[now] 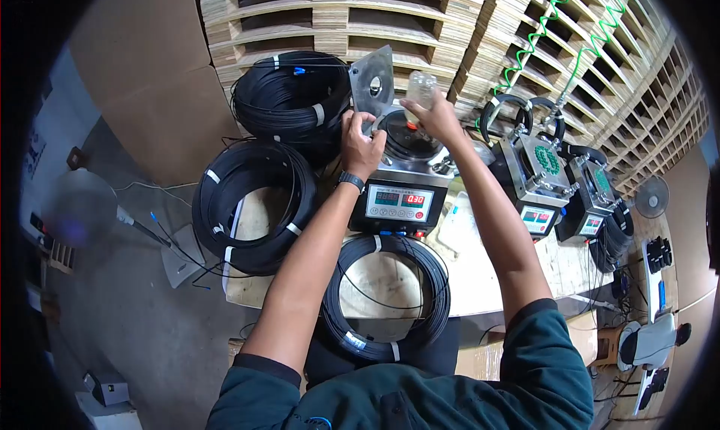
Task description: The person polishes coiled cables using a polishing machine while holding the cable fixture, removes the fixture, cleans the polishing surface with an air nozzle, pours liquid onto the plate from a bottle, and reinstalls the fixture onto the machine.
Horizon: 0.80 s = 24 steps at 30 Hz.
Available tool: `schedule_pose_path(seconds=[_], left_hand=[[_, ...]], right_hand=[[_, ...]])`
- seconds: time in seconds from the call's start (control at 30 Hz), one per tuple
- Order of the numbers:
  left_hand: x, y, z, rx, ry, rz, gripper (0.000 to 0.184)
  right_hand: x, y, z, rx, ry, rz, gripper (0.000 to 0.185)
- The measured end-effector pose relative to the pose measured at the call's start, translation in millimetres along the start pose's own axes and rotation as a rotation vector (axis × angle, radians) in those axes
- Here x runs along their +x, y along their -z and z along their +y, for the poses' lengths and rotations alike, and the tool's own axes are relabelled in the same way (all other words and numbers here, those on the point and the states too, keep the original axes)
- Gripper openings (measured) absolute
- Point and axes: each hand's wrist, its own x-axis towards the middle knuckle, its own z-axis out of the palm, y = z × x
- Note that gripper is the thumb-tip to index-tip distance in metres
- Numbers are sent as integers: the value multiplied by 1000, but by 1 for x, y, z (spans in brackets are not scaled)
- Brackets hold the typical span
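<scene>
My right hand (pixel 435 117) grips a clear bottle (pixel 422 87), tipped so that its red end (pixel 412 125) points down over the dark round pad of a polishing machine (pixel 391 160). At the left edge of that pad is my left hand (pixel 363 143), its fingers bent and pressed together; what they hold, if anything, is hidden. Behind it, a metal plate with a round hole (pixel 372 79) stands tilted up. The machine's front panel (pixel 400 203) shows a red 0.30. A coil of black cable (pixel 333 287) rests in front of the machine, over my lap and the table edge.
More black cable coils (pixel 204 197) are stacked at the left. Two similar machines (pixel 540 179) with green-dotted tops stand at the right. Green coiled hoses (pixel 551 14) hang before wooden pallets (pixel 330 17). A fan (pixel 82 205) stands at the far left.
</scene>
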Motion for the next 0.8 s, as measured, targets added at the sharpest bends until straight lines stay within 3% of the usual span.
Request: schedule_pose_path(seconds=[0.07,0.27,0.3,0.33,0.4,0.6,0.67,0.7,0.8], left_hand=[[2,-1,-2,8,2,-4,25],[-1,-1,-2,-6,-2,-10,28],[-2,0,0,-1,-2,0,28],[1,-1,-1,2,-8,16,29],[1,-3,-4,20,-39,35,29],[2,0,-1,45,-47,5,29],[2,1,-1,37,-35,-14,29],[2,1,-1,27,-20,-25,29],[2,1,1,15,-23,-19,29]], right_hand=[[-12,8,-26,237,-45,-105,61],[-41,38,-18,166,0,-134,59],[-35,42,-8,141,-57,-171,71],[-27,42,-2,141,-52,-168,71],[-13,38,9,21,-7,-62,70],[9,-1,-4,255,-54,-139,69],[-4,-4,-5,262,94,-125,69],[-13,4,-7,382,-12,-238,69],[-38,34,-13,277,-39,-200,68]])
